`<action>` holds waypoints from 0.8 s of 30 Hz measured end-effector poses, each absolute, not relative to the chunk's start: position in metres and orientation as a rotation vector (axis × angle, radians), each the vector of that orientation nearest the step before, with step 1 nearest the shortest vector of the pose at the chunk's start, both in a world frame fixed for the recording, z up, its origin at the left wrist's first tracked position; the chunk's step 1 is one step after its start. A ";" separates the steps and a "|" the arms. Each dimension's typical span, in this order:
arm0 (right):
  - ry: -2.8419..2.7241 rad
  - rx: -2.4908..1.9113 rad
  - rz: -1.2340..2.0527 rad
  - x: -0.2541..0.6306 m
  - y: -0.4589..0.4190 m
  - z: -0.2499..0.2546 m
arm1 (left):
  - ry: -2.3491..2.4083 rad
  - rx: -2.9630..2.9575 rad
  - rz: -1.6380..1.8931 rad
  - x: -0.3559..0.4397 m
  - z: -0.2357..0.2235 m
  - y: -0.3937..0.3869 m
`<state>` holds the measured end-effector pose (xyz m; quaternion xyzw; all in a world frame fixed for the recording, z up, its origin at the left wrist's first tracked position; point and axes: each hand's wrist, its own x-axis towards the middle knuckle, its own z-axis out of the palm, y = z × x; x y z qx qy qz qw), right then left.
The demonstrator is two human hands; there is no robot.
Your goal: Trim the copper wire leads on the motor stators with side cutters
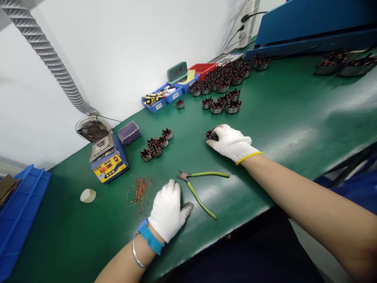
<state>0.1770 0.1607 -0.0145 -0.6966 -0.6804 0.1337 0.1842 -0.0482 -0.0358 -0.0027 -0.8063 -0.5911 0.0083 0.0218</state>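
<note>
My right hand, in a white glove, is stretched out over the green mat, its fingers closed on a small round motor stator with copper windings. My left hand, also gloved, rests flat on the mat near the front edge with its fingers together and nothing in it. Green-handled cutters lie open on the mat between the two hands, close to the left thumb. A small heap of cut copper wire ends lies just left of the left hand.
A small group of stators sits ahead, and many more lie farther back. A blue-and-yellow solder pot stands at left under a grey hose. Blue bins, a clock and a blue tray border the mat.
</note>
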 end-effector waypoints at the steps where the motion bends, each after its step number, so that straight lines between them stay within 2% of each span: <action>1: -1.905 -1.954 0.376 0.178 0.160 -0.012 | -1.924 -2.426 0.050 -0.053 -0.002 -0.035; 4: -1.823 -1.711 0.328 0.180 0.140 -0.003 | -2.123 -2.254 0.008 -0.066 0.008 -0.029; 6: -1.843 -1.353 0.322 0.174 0.111 0.003 | -2.167 -2.252 -0.215 -0.073 0.020 -0.026; 8: -2.020 -0.999 0.389 0.160 0.073 0.004 | -2.188 -2.408 -0.465 -0.076 0.031 -0.027; 10: -2.303 -0.872 0.448 0.141 0.034 0.001 | -2.257 -2.624 -0.579 -0.075 0.038 -0.031; 15: -2.520 -0.919 0.435 0.114 -0.017 -0.017 | -2.291 -2.861 -0.456 -0.064 0.029 -0.039; 18: -2.543 -0.976 0.233 0.131 -0.012 -0.028 | -2.227 -2.835 -0.404 -0.059 0.013 -0.038; 24: -2.409 -1.174 -0.128 0.180 0.017 -0.028 | -2.300 -2.757 -0.722 -0.063 0.006 -0.034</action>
